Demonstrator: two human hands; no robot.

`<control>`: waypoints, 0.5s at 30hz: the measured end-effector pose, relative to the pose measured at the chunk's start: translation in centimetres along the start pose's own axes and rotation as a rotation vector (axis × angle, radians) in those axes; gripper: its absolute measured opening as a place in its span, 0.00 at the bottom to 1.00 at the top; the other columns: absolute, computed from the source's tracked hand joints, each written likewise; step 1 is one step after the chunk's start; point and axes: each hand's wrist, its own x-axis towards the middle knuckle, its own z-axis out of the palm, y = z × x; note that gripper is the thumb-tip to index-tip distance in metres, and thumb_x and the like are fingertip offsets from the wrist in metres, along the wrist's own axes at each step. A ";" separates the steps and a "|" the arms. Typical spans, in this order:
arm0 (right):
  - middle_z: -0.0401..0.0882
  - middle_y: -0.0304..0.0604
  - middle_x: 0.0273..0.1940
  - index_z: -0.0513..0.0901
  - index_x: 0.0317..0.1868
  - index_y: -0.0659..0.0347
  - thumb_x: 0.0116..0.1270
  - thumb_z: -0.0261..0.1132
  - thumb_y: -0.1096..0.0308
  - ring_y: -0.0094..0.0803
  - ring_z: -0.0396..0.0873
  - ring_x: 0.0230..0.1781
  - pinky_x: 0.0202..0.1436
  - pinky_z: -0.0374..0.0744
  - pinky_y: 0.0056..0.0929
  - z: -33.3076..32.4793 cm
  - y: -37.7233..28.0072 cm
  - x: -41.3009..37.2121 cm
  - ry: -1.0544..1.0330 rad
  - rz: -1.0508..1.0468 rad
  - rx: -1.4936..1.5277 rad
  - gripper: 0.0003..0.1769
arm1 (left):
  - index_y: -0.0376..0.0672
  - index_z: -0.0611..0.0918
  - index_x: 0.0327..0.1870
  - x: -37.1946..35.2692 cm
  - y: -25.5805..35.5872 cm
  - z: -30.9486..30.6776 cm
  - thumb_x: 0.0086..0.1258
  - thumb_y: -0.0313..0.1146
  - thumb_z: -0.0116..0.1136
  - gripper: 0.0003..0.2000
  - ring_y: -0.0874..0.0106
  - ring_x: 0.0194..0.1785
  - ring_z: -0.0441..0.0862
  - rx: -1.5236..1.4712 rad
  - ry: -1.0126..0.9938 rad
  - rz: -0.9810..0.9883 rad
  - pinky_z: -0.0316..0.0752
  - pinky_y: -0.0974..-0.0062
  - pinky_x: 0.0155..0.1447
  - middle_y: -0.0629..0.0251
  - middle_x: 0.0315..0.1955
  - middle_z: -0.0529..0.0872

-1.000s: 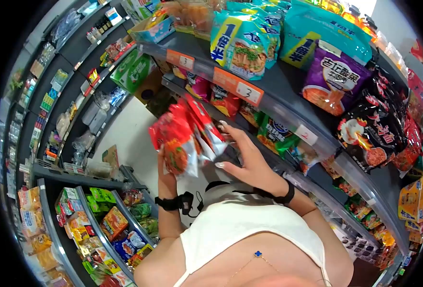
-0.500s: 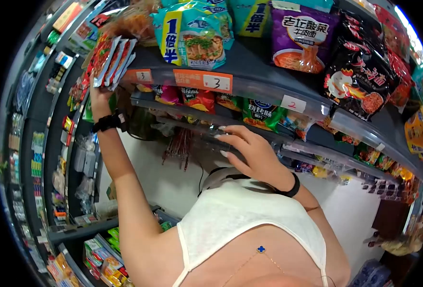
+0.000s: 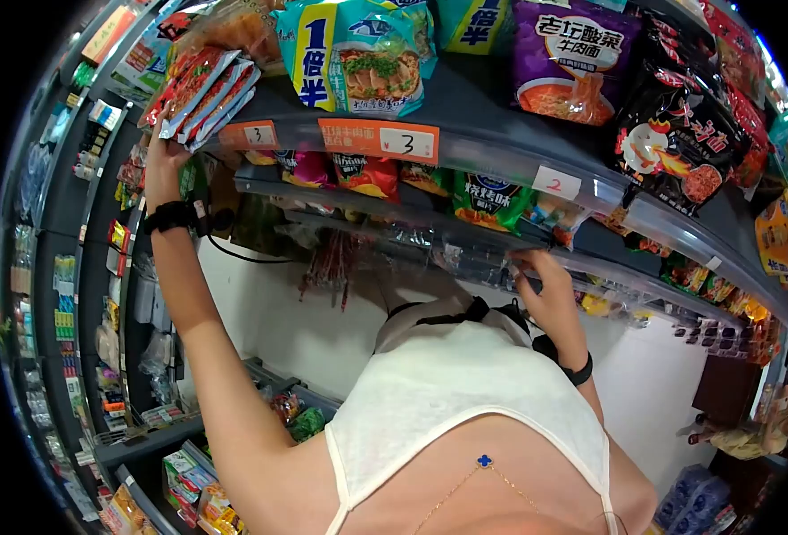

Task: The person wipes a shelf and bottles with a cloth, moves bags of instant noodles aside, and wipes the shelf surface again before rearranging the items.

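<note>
At the upper left, my left hand grips a stack of red-and-silver snack packets from below, at the end of the top shelf. The stack leans, its silver edges facing right. My right hand is by the clear lip of a lower shelf, in front of my body. Its fingers are bent and the thumb and index tips come close together; what lies between them, if anything, is too small to make out. Above that hand are a green chip bag and a white price card.
On the top shelf stand teal noodle packs, a purple noodle pack and black noodle packs. Orange price tags line its edge. Another stocked shelf runs down the left. Below left is a bin of packets.
My right hand has moved right and bent its fingers at the lower shelf lip. My left hand and the packets have shifted slightly left, and the stack is tilted more.
</note>
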 end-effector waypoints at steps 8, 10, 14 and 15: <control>0.78 0.49 0.40 0.80 0.47 0.61 0.59 0.63 0.74 0.45 0.81 0.38 0.40 0.79 0.36 2.2 -0.8 0.3 -0.034 -0.067 -0.025 0.14 | 0.40 0.81 0.49 2.7 0.6 -1.2 0.61 0.52 0.64 0.25 0.58 0.47 0.82 0.086 0.057 -0.086 0.78 0.52 0.52 0.58 0.47 0.85; 0.78 0.49 0.39 0.80 0.46 0.61 0.59 0.63 0.73 0.46 0.81 0.37 0.39 0.78 0.37 2.5 -1.2 0.2 -0.056 -0.065 -0.031 0.14 | 0.40 0.81 0.50 3.9 0.7 -2.0 0.61 0.53 0.64 0.26 0.58 0.47 0.82 0.083 -0.023 -0.133 0.79 0.53 0.50 0.59 0.46 0.85; 0.77 0.49 0.37 0.80 0.46 0.59 0.59 0.62 0.71 0.48 0.79 0.35 0.37 0.78 0.40 2.4 -1.3 -0.1 -0.052 -0.085 -0.043 0.13 | 0.41 0.81 0.49 6.6 0.3 -4.3 0.62 0.54 0.62 0.24 0.63 0.41 0.83 0.111 -0.203 -0.140 0.81 0.60 0.42 0.62 0.42 0.86; 0.77 0.49 0.36 0.80 0.46 0.58 0.59 0.62 0.71 0.48 0.78 0.34 0.36 0.77 0.40 2.3 -1.2 -0.2 -0.045 -0.097 -0.046 0.13 | 0.41 0.82 0.48 6.8 0.2 -4.8 0.63 0.53 0.62 0.23 0.64 0.39 0.83 0.110 -0.249 -0.131 0.81 0.62 0.40 0.63 0.42 0.86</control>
